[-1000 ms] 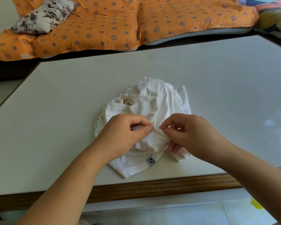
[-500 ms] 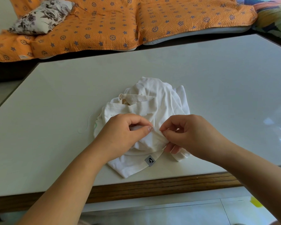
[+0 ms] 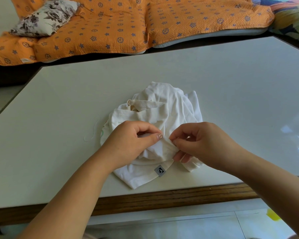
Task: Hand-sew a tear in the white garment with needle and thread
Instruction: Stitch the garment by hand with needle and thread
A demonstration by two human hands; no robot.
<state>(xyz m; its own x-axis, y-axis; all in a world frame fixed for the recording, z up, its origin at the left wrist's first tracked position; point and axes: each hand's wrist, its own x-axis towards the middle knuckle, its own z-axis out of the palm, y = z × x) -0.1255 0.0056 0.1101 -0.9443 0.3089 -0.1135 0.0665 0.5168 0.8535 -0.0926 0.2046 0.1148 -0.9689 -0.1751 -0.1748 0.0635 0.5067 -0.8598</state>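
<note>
- The white garment (image 3: 164,107) lies bunched on the table (image 3: 231,83), near its front edge. A grey label (image 3: 160,170) on the hem faces the person.
- The left hand (image 3: 128,140) grips a raised fold of the garment. Its fingers curl over the cloth, and its thumb (image 3: 158,136) lies flat along the fold, pointing right.
- The right hand (image 3: 202,142) is just right of that thumb tip, almost touching it. Its thumb and forefinger (image 3: 173,140) are pinched together at the crest of the fold, and its lower fingers curl under the cloth.
- The needle is too small to make out, so what the pinch holds besides cloth cannot be told.
- A pale thread (image 3: 91,135) lies loose on the table, just left of the garment.
- Governing relation: the fold stands between the two hands and runs roughly left to right. The work point lies at the right fingertips, so the right hand is the nearer.
- Judgement: a stitch is in hand. The next pull probably goes to the right, away from the left thumb, which anchors the cloth.
</note>
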